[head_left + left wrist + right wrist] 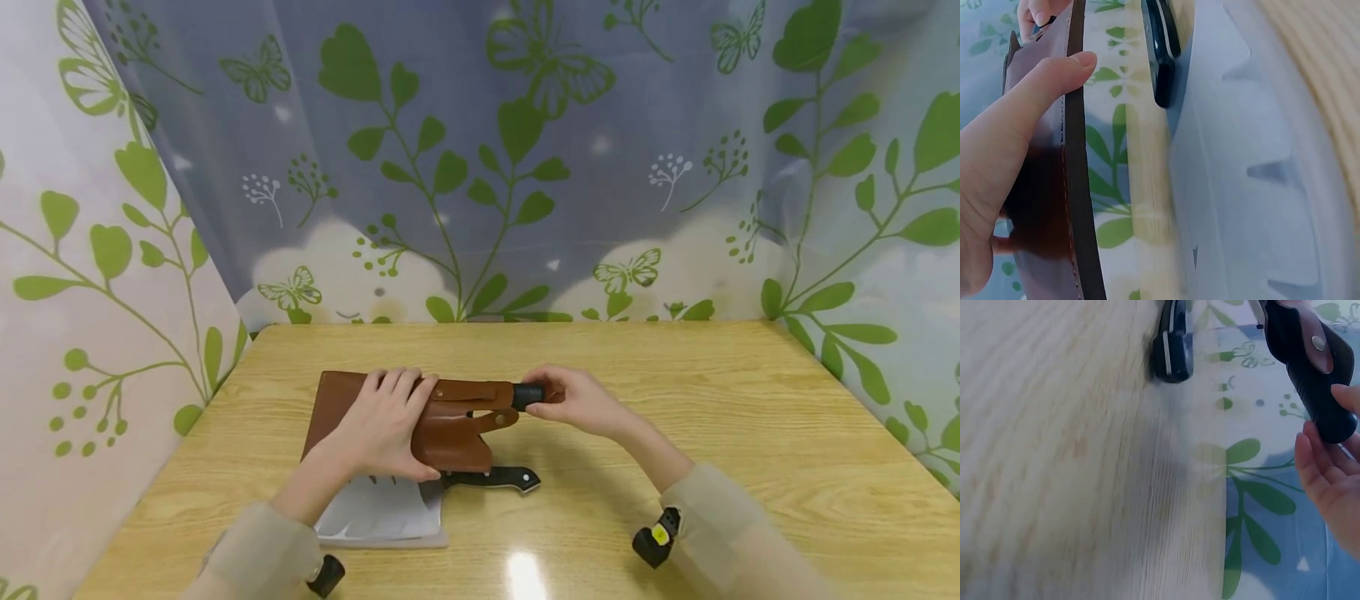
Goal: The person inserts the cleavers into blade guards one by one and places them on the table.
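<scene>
My left hand (386, 425) grips a brown leather knife sheath (457, 442), its thumb over the near edge. In the left wrist view the sheath (1041, 187) stands apart from the tabletop. A black handle (527, 396) sticks out of the sheath's right end; the blade inside is hidden. My right hand (577, 400) pinches the end of this handle, also seen in the right wrist view (1329, 419). A snap strap (500, 419) lies next to the handle. Nearer me is another black knife handle (502, 477) with silver rivets.
A shiny pale grey flat piece (382, 512) with dark pointed marks lies on the wooden table (600, 533), under my left forearm. Whether it is the second knife's blade, I cannot tell. Leaf-printed curtains (465, 167) hang behind and at both sides.
</scene>
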`<action>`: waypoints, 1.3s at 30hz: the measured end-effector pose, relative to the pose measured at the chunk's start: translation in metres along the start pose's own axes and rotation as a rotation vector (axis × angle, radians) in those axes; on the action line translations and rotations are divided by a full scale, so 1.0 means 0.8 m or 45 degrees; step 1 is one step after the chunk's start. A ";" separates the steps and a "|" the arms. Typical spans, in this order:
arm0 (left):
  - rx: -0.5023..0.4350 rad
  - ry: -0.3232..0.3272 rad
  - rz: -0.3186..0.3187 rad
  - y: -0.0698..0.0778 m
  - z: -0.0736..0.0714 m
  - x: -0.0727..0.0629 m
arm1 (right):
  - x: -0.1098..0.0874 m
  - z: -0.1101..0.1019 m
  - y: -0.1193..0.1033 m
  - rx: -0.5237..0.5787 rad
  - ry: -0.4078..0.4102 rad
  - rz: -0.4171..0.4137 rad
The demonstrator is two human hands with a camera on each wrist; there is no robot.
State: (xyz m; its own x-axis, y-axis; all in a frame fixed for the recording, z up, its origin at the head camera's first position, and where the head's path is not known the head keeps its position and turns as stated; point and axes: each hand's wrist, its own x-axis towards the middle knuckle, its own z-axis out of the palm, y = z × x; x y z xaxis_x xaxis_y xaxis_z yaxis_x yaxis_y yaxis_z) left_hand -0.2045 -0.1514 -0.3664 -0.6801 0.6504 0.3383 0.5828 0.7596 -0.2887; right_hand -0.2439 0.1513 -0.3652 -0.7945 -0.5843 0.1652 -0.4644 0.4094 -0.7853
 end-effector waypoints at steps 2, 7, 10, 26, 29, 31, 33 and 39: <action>0.000 -0.020 -0.004 -0.002 0.004 0.001 | 0.004 0.001 0.004 -0.081 -0.013 -0.031; 0.011 -0.074 -0.006 -0.006 0.013 0.002 | 0.012 0.003 0.011 -0.184 -0.038 -0.074; -0.001 -0.117 -0.011 -0.011 0.018 0.005 | 0.018 0.004 0.015 -0.199 -0.031 -0.063; -0.207 -0.359 -0.064 -0.053 0.063 0.029 | 0.076 0.021 0.043 -0.403 -0.032 0.010; -0.228 -0.408 -0.075 -0.054 0.076 0.030 | 0.081 0.026 0.051 -0.432 -0.042 0.019; -0.236 -0.446 -0.083 -0.053 0.082 0.030 | 0.082 0.030 0.055 -0.450 -0.060 0.039; -0.256 -0.487 -0.091 -0.051 0.084 0.031 | 0.082 0.034 0.058 -0.486 -0.075 0.063; -0.307 -0.627 -0.132 -0.050 0.083 0.035 | 0.086 0.043 0.056 -0.525 -0.105 0.153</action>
State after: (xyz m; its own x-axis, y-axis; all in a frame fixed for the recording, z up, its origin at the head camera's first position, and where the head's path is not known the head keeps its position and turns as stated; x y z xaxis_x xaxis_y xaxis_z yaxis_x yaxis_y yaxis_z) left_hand -0.2761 -0.1635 -0.4048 -0.8331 0.5398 -0.1208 0.5477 0.8355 -0.0435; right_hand -0.3056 0.1054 -0.4092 -0.8265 -0.5624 0.0258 -0.5011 0.7139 -0.4891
